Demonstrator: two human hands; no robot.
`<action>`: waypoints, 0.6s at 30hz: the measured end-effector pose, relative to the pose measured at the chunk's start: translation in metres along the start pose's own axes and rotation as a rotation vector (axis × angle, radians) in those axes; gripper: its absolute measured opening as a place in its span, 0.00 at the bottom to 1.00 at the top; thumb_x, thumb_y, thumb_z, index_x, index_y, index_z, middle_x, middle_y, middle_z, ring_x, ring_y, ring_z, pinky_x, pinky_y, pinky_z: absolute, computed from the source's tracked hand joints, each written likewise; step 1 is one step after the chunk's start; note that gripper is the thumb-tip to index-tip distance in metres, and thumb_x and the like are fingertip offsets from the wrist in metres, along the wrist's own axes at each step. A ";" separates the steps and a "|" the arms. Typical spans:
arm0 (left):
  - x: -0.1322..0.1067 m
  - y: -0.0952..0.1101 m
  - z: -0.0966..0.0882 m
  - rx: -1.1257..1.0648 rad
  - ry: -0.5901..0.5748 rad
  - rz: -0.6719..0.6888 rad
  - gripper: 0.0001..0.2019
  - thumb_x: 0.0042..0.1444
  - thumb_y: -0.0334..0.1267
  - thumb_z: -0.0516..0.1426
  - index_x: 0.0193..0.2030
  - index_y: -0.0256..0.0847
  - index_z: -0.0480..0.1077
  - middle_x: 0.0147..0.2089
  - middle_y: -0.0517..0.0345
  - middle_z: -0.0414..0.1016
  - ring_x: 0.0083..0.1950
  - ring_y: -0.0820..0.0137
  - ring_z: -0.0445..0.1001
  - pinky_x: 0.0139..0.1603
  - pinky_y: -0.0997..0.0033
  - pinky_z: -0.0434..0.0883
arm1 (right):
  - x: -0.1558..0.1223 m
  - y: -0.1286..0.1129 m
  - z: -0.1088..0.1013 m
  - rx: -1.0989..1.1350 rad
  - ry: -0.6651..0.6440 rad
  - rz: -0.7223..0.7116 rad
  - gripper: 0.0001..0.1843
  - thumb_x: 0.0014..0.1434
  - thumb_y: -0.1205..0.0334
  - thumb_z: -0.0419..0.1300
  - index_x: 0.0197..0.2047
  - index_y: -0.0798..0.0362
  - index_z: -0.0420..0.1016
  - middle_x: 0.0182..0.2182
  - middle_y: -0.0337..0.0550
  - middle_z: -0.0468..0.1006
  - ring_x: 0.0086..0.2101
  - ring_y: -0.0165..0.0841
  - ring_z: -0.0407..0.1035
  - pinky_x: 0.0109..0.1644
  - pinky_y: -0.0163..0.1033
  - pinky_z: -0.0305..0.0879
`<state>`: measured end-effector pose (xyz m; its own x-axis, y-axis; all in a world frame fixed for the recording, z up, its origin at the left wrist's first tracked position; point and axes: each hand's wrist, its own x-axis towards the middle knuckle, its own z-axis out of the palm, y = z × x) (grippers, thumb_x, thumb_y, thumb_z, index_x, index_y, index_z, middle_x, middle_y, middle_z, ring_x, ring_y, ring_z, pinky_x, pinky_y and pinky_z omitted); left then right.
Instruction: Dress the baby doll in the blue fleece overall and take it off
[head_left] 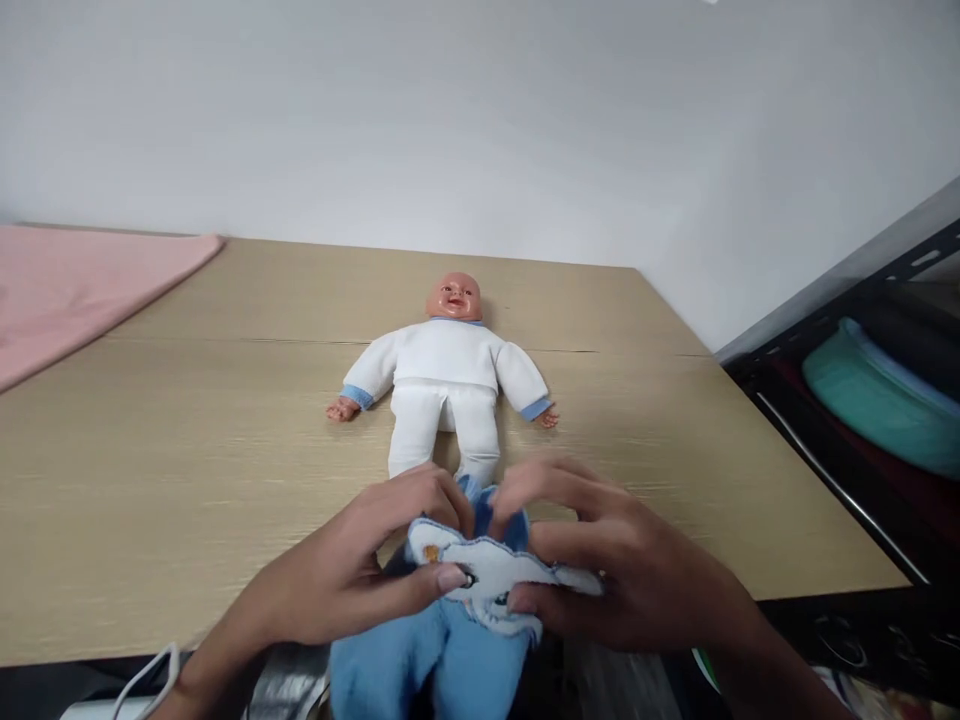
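Note:
Light blue doll overalls [420, 650] with a white animal-face patch [487, 568] hang over the near table edge, between both hands. My left hand [390, 550] grips their upper left side, thumb on the patch and fingers curled behind it. On the other side, my right hand [600, 550] pinches the patch with its thumb, its fingers bent over the top opening and slightly blurred. A baby doll [448, 375] in a white top with blue cuffs and white trousers lies on its back just beyond the hands. Its feet are partly hidden behind the overalls and fingers.
The doll rests on a light wooden table [225, 480] that meets a pale wall. A pink cloth [90, 280] lies at the far left. To the right stands a black metal rack [817, 460] holding a teal basin [877, 400]. A white cable [161, 665] shows at lower left.

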<state>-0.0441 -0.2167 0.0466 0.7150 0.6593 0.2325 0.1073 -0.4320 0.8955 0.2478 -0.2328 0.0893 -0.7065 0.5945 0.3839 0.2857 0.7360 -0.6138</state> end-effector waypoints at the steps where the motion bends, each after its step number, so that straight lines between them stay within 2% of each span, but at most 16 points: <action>1: 0.000 -0.002 -0.004 0.070 0.011 -0.030 0.05 0.75 0.40 0.63 0.51 0.44 0.73 0.49 0.57 0.77 0.49 0.67 0.76 0.52 0.70 0.74 | 0.002 0.003 0.000 0.066 -0.015 0.021 0.13 0.76 0.57 0.66 0.38 0.49 0.73 0.44 0.41 0.82 0.42 0.31 0.75 0.49 0.35 0.72; 3: 0.000 -0.004 -0.013 0.228 0.057 -0.049 0.09 0.73 0.45 0.65 0.47 0.43 0.74 0.43 0.59 0.77 0.45 0.67 0.75 0.48 0.70 0.73 | 0.006 0.009 0.000 0.151 -0.030 0.128 0.15 0.77 0.59 0.62 0.36 0.49 0.68 0.31 0.33 0.74 0.29 0.27 0.65 0.34 0.32 0.63; 6: 0.000 -0.008 -0.025 0.329 0.090 -0.015 0.15 0.71 0.53 0.67 0.49 0.44 0.77 0.43 0.58 0.79 0.47 0.64 0.76 0.49 0.68 0.75 | 0.016 0.018 0.001 0.230 0.000 0.336 0.18 0.78 0.54 0.60 0.35 0.48 0.64 0.25 0.27 0.61 0.25 0.26 0.55 0.28 0.32 0.55; 9: 0.003 -0.011 -0.027 0.289 0.029 -0.060 0.21 0.66 0.61 0.69 0.49 0.45 0.80 0.45 0.57 0.80 0.51 0.61 0.78 0.52 0.66 0.78 | 0.027 0.026 0.002 0.299 0.026 0.444 0.21 0.79 0.48 0.58 0.35 0.48 0.63 0.24 0.28 0.63 0.25 0.26 0.56 0.28 0.32 0.56; 12: 0.010 -0.015 -0.022 0.193 -0.073 -0.143 0.18 0.66 0.57 0.70 0.47 0.44 0.81 0.50 0.55 0.79 0.54 0.61 0.79 0.55 0.66 0.80 | 0.034 0.031 0.001 0.338 0.020 0.492 0.18 0.79 0.47 0.58 0.40 0.49 0.67 0.28 0.30 0.68 0.28 0.27 0.61 0.31 0.32 0.61; 14: 0.012 -0.019 -0.018 0.092 -0.108 -0.154 0.15 0.68 0.52 0.69 0.48 0.43 0.81 0.56 0.53 0.79 0.58 0.60 0.79 0.59 0.65 0.80 | 0.035 0.036 0.001 0.389 -0.053 0.508 0.15 0.76 0.46 0.63 0.48 0.50 0.72 0.32 0.32 0.72 0.31 0.28 0.65 0.35 0.32 0.65; 16: 0.010 -0.023 -0.016 0.016 -0.087 -0.163 0.14 0.70 0.50 0.67 0.53 0.43 0.80 0.58 0.53 0.80 0.57 0.61 0.79 0.60 0.64 0.80 | 0.034 0.041 0.003 0.464 -0.210 0.481 0.22 0.69 0.44 0.71 0.54 0.50 0.75 0.38 0.34 0.75 0.35 0.30 0.68 0.38 0.33 0.68; 18: 0.004 -0.026 -0.015 0.004 -0.051 -0.201 0.15 0.74 0.49 0.64 0.60 0.47 0.78 0.57 0.55 0.83 0.56 0.61 0.81 0.60 0.64 0.80 | 0.032 0.048 0.008 0.521 -0.377 0.394 0.26 0.63 0.41 0.76 0.52 0.50 0.77 0.38 0.34 0.75 0.36 0.31 0.69 0.40 0.33 0.70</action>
<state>-0.0539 -0.1936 0.0301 0.7131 0.7005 0.0293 0.2539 -0.2970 0.9205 0.2337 -0.1810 0.0671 -0.8158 0.5620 -0.1363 0.2863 0.1877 -0.9396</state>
